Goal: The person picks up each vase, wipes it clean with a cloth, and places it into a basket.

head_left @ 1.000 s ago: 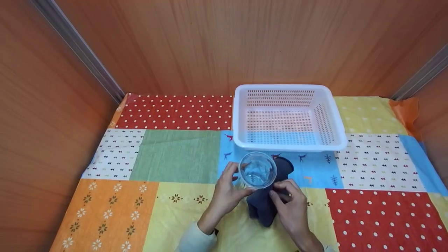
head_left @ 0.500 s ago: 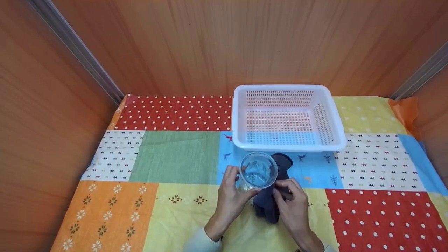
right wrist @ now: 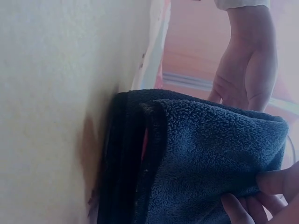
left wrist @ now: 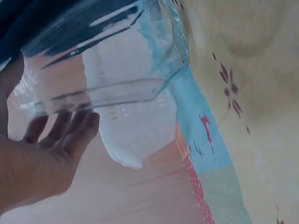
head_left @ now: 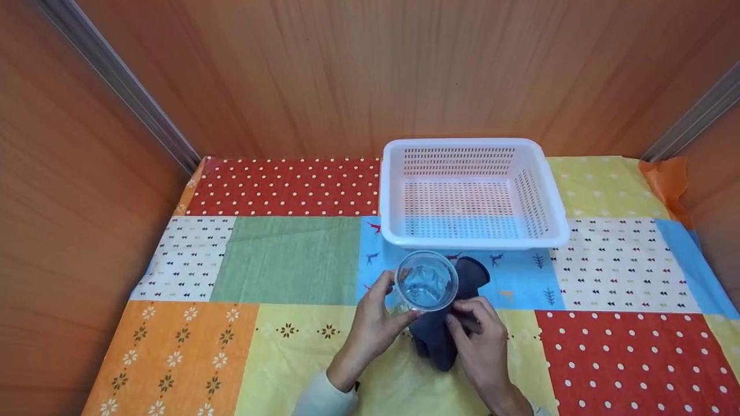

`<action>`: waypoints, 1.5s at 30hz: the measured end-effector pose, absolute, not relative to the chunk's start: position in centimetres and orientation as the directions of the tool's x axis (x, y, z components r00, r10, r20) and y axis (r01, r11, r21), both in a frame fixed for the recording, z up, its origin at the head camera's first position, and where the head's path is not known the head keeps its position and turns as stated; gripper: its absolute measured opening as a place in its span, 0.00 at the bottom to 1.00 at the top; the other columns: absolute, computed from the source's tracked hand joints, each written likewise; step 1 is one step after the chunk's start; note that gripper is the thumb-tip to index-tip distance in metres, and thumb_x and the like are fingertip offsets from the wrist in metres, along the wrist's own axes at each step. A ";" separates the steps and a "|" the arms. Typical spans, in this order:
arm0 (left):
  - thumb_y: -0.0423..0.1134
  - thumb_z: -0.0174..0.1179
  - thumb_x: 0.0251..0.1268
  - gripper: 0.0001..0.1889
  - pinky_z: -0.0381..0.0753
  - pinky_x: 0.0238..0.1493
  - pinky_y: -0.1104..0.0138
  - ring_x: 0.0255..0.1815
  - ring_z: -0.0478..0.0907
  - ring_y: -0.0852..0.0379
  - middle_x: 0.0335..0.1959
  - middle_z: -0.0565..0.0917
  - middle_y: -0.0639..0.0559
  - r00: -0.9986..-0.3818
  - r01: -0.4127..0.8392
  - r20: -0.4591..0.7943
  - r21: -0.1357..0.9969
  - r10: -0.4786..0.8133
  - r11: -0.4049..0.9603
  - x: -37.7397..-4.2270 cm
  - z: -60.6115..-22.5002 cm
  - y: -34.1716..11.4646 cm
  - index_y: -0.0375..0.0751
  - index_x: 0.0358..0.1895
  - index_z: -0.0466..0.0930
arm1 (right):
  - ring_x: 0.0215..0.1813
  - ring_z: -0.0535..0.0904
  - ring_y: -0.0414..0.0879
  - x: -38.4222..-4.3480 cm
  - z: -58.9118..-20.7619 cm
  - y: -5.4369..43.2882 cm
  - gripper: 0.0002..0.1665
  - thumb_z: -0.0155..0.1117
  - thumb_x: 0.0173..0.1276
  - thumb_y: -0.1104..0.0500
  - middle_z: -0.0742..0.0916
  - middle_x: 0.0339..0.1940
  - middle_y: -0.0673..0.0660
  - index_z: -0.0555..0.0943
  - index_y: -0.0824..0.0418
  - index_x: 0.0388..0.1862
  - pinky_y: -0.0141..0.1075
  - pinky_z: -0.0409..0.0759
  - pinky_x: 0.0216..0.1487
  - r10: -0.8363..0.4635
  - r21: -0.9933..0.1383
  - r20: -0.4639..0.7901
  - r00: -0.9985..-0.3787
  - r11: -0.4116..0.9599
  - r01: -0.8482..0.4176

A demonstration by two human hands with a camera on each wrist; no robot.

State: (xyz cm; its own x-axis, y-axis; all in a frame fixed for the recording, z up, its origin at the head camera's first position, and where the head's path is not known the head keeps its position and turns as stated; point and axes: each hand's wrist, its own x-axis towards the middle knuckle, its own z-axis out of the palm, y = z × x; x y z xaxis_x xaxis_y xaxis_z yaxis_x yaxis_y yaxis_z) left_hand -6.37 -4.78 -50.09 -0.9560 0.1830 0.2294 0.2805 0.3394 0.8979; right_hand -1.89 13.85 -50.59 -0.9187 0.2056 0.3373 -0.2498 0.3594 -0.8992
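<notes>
In the head view my left hand (head_left: 367, 332) grips a clear glass (head_left: 426, 282) round its side, with the round rim facing up toward the camera. Against the glass's right side lies a dark grey-blue cloth (head_left: 435, 341), pinched between thumb and fingers of my right hand (head_left: 485, 344). Close up in the right wrist view, the cloth (right wrist: 210, 149) looks fuzzy and folded, with a dark hemmed edge. The left wrist view has the see-through glass wall (left wrist: 126, 93) above the curled fingers of the left hand (left wrist: 42, 170). Part of the cloth (left wrist: 79, 32) shows behind it.
A white perforated plastic basket (head_left: 474, 240) stands just beyond the glass. Underneath everything spreads a patchwork-patterned tablecloth (head_left: 295, 260). Wood-grain panels (head_left: 347, 75) enclose the back and both sides.
Over the last second the left hand and glass shift slightly right, then back left. The cloth's lower end swings right and returns, while its upper end sits a little farther right now.
</notes>
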 end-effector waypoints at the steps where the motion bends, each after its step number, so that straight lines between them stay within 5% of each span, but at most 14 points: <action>1: 0.34 0.82 0.53 0.32 0.82 0.64 0.47 0.61 0.82 0.51 0.56 0.86 0.53 -0.953 0.300 0.258 0.885 0.160 0.356 -6.2 -50.1 -4.5 0.41 0.61 0.78 | 0.48 0.82 0.34 -1.9 -50.6 13.8 0.13 0.71 0.61 0.82 0.84 0.41 0.58 0.85 0.69 0.40 0.24 0.85 0.49 0.199 -0.893 0.349 -0.916 0.366 -0.261; 9: 0.40 0.85 0.50 0.35 0.84 0.58 0.52 0.57 0.83 0.54 0.55 0.84 0.49 -0.930 0.340 0.363 0.800 0.051 0.494 -5.4 -50.3 -3.3 0.41 0.61 0.77 | 0.49 0.85 0.40 -2.6 -50.7 14.0 0.15 0.68 0.61 0.84 0.85 0.41 0.60 0.85 0.69 0.39 0.23 0.83 0.51 0.184 -0.873 0.381 -0.906 0.394 -0.287; 15: 0.39 0.80 0.56 0.34 0.83 0.64 0.49 0.63 0.81 0.48 0.58 0.79 0.50 -0.943 0.320 0.250 0.865 0.219 0.386 -6.2 -50.0 -5.0 0.40 0.63 0.73 | 0.48 0.86 0.43 -3.0 -50.9 14.3 0.15 0.68 0.60 0.85 0.85 0.40 0.60 0.84 0.68 0.38 0.25 0.84 0.51 0.168 -0.872 0.395 -0.903 0.376 -0.312; 24: 0.32 0.78 0.61 0.35 0.82 0.66 0.54 0.66 0.78 0.45 0.61 0.77 0.45 -0.884 0.324 0.182 0.903 0.431 0.282 -8.5 -49.0 -7.3 0.42 0.72 0.76 | 0.49 0.83 0.36 -3.4 -51.1 14.9 0.17 0.67 0.61 0.85 0.85 0.41 0.61 0.84 0.66 0.38 0.25 0.85 0.49 0.124 -0.883 0.377 -0.918 0.348 -0.316; 30: 0.29 0.77 0.60 0.33 0.80 0.67 0.47 0.69 0.74 0.42 0.66 0.77 0.45 -0.894 0.247 0.156 0.954 0.420 0.171 -8.8 -49.4 -7.0 0.38 0.70 0.77 | 0.48 0.84 0.36 -3.8 -51.1 15.3 0.17 0.68 0.59 0.85 0.85 0.40 0.61 0.84 0.67 0.38 0.26 0.85 0.49 0.093 -0.883 0.393 -0.915 0.316 -0.348; 45: 0.35 0.81 0.56 0.35 0.82 0.66 0.47 0.67 0.78 0.41 0.64 0.81 0.43 -0.952 0.202 0.137 0.952 0.273 0.228 -7.5 -49.5 -6.0 0.42 0.69 0.77 | 0.49 0.85 0.39 -4.7 -50.9 16.1 0.14 0.70 0.63 0.82 0.85 0.42 0.59 0.85 0.66 0.39 0.27 0.86 0.49 0.025 -0.879 0.418 -0.908 0.264 -0.397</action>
